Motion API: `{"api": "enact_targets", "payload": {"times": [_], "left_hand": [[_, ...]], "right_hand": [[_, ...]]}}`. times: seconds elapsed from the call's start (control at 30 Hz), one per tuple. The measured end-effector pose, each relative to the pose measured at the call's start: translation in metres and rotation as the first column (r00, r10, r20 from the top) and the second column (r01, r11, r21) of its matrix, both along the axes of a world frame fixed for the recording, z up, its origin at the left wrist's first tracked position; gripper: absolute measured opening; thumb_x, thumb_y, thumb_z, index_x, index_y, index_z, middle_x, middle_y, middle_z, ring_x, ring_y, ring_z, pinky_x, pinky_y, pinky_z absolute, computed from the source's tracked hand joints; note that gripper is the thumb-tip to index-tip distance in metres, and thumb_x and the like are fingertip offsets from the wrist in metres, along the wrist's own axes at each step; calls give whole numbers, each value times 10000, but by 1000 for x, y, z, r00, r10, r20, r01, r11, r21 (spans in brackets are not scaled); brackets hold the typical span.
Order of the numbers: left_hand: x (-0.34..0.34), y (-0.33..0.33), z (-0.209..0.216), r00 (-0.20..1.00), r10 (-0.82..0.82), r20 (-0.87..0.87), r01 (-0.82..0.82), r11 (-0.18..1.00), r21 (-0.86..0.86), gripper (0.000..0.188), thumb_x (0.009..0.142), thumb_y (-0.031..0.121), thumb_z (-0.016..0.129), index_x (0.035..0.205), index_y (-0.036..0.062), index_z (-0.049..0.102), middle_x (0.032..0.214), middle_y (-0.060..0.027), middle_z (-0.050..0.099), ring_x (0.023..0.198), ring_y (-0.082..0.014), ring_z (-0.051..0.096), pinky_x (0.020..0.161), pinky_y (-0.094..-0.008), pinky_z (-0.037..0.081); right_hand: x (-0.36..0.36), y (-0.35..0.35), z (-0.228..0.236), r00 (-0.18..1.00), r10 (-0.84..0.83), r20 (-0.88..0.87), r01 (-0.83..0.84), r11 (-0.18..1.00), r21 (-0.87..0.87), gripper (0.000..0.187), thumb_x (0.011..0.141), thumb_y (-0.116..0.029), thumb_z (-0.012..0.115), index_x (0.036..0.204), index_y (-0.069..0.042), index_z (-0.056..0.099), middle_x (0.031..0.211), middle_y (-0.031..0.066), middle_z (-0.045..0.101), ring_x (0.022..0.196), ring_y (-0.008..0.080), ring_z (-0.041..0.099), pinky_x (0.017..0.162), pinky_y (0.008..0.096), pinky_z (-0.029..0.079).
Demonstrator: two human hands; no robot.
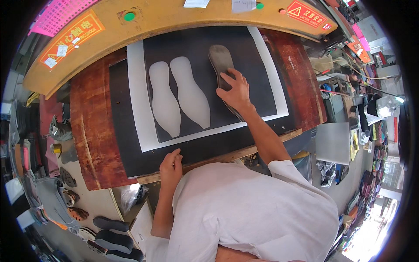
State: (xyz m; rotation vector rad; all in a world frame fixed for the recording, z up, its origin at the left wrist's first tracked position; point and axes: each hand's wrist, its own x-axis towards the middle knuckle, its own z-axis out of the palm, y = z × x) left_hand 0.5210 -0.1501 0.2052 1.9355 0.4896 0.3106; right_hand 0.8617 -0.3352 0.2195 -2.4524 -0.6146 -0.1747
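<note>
A black sheet (257,83) lies on a white sheet (139,113) across a reddish-brown cutting board (91,131). Two sole-shaped holes (179,96) show pale through the black sheet, side by side. To their right lies a dark sole-shaped cutting die (220,59). My right hand (235,89) rests flat on this die, fingers spread over its middle. My left hand (171,166) sits at the near edge of the board, fingers curled on the black material, holding nothing that I can see.
A yellow machine beam (174,17) with a green button (129,16) and orange warning labels arches over the far side. Shoe soles (109,236) lie stacked at lower left. Cluttered shelves and bags fill the right side.
</note>
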Motion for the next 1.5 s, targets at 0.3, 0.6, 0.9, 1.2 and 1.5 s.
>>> {"api": "enact_targets", "payload": {"times": [0.3, 0.6, 0.9, 1.2, 1.5], "left_hand": [[-8, -7, -37, 996, 92, -5, -89, 973, 212, 229, 965, 13, 659, 1165, 14, 769, 900, -133, 742, 780, -298, 729, 701, -388, 583], [4, -10, -38, 994, 103, 35, -108, 898, 427, 208, 929, 37, 674, 1109, 72, 774, 828, -91, 687, 690, -317, 673, 613, -435, 548], [15, -6, -42, 994, 112, -2, -97, 871, 482, 193, 941, 54, 678, 1097, 93, 785, 805, -85, 673, 685, -313, 675, 591, -441, 540], [51, 14, -47, 990, 139, -1, -116, 829, 547, 189, 923, 84, 690, 1070, 118, 804, 803, -72, 697, 657, -311, 684, 574, -440, 554], [150, 72, -50, 970, 156, 184, -234, 801, 551, 132, 922, 146, 716, 996, 114, 820, 882, -89, 777, 724, -315, 741, 644, -422, 595]], "right_hand": [[-15, 45, -25, 998, 17, 53, -7, 985, -172, 596, 764, -309, 801, 1347, -186, 783, 1552, 78, 558, 1412, 426, 484, 1184, 575, 388], [-8, 43, -25, 999, 51, 10, -48, 984, -172, 606, 761, -323, 801, 1353, -195, 784, 1554, 72, 554, 1416, 444, 483, 1170, 585, 405], [-6, 47, -17, 998, 49, -42, -55, 982, -183, 569, 834, -346, 791, 1392, -236, 755, 1587, 98, 524, 1430, 467, 460, 1168, 591, 401], [8, -2, -20, 986, -108, -126, 132, 971, 201, 460, 928, -290, 815, 1355, -127, 766, 1539, 179, 592, 1386, 395, 599, 1116, 482, 522], [52, -28, -5, 982, -154, -108, 183, 922, 342, 279, 965, -170, 777, 1230, -88, 808, 1352, 136, 732, 1209, 287, 723, 957, 393, 586]]}}
